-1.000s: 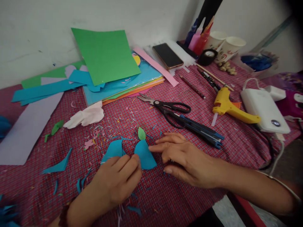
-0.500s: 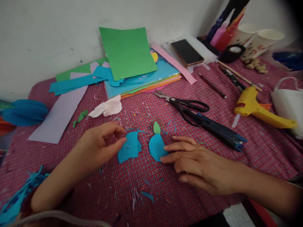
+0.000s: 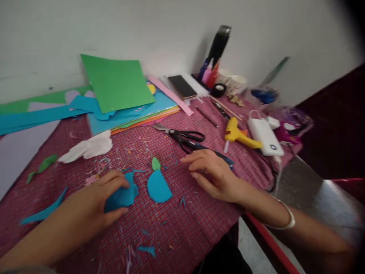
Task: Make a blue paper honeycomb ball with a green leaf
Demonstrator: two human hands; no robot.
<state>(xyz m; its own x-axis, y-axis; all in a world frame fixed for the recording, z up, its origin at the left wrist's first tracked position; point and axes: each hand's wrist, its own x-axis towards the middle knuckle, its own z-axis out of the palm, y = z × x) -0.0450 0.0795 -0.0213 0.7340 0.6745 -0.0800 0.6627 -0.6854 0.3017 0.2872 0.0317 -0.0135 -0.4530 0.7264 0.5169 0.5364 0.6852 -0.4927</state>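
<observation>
My left hand [image 3: 104, 201] curves over a cut blue paper piece [image 3: 127, 196], its thumb at the near edge and its fingers on top. My palm hides part of that piece. To its right on the cloth lies a rounded blue paper cutout [image 3: 159, 186] with one straight side. A small green paper leaf [image 3: 155, 163] touches the cutout's top. My right hand [image 3: 215, 175] hovers right of the cutout, loosely curled with fingers apart and nothing in it. Just beyond it are black-handled scissors [image 3: 185, 137], partly overlapping a dark blue-and-black tool that my hand partly covers.
Green paper [image 3: 121, 82] lies on a stack of coloured sheets at the back. A yellow glue gun [image 3: 241, 135], a pencil [image 3: 207, 116], a phone [image 3: 182, 86] and a white power bank [image 3: 265, 135] are to the right. Paper scraps litter the checked cloth [image 3: 188, 224].
My right hand has lifted off the rounded blue cutout and drawn away to the right. My left hand has closed over the other blue piece. The view has swung right.
</observation>
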